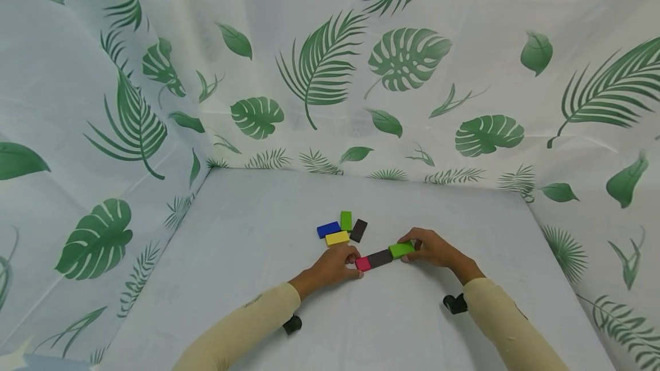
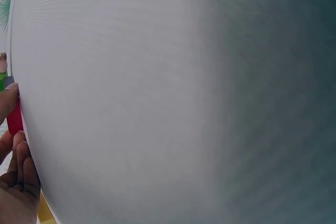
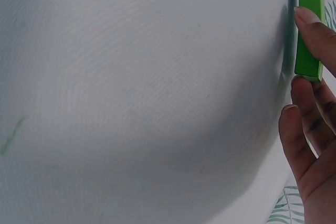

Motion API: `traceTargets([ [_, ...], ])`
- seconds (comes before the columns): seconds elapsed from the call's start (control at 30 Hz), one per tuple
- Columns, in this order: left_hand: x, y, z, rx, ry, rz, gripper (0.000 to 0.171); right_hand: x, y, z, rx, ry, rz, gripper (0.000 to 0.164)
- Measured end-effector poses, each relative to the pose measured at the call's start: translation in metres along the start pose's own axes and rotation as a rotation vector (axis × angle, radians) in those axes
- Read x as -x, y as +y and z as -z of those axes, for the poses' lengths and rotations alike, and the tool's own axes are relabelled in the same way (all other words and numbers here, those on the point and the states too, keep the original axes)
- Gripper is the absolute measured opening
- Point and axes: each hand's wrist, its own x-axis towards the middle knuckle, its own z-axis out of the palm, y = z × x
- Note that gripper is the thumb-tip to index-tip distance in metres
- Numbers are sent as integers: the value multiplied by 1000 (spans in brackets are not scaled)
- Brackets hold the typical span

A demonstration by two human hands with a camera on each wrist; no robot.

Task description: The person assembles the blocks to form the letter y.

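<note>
Three blocks lie end to end in a slanted row in the head view: a red block (image 1: pixel 363 264), a black block (image 1: pixel 380 258) and a green block (image 1: pixel 401 249). My left hand (image 1: pixel 332 268) holds the red end between thumb and fingers; the left wrist view catches that red block (image 2: pixel 14 119) at its left edge. At the other end, my right hand (image 1: pixel 433 248) pinches the green block, thumb on the near side and fingers on the far side. The right wrist view shows this green block (image 3: pixel 310 35) under the thumb.
Just beyond the left hand lie a blue block (image 1: pixel 328 229), a yellow block (image 1: pixel 337 238), another green block (image 1: pixel 346 220) and another black block (image 1: pixel 358 231), close together. Leaf-printed cloth (image 1: pixel 319 147) rises behind and beside the white table (image 1: pixel 258 216).
</note>
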Motion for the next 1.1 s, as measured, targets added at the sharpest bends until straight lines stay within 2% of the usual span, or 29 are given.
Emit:
traceTargets([
  [0.3, -1, -2, -2, 2, -3, -12, 34, 0, -2, 0, 8, -11, 25, 39],
  [0.8, 0, 1, 2, 8, -13, -8, 35, 0, 0, 3, 22, -31, 93, 40],
  [1.1, 0, 3, 3, 1, -19, 5, 36, -1, 1, 0, 22, -28, 80, 38],
])
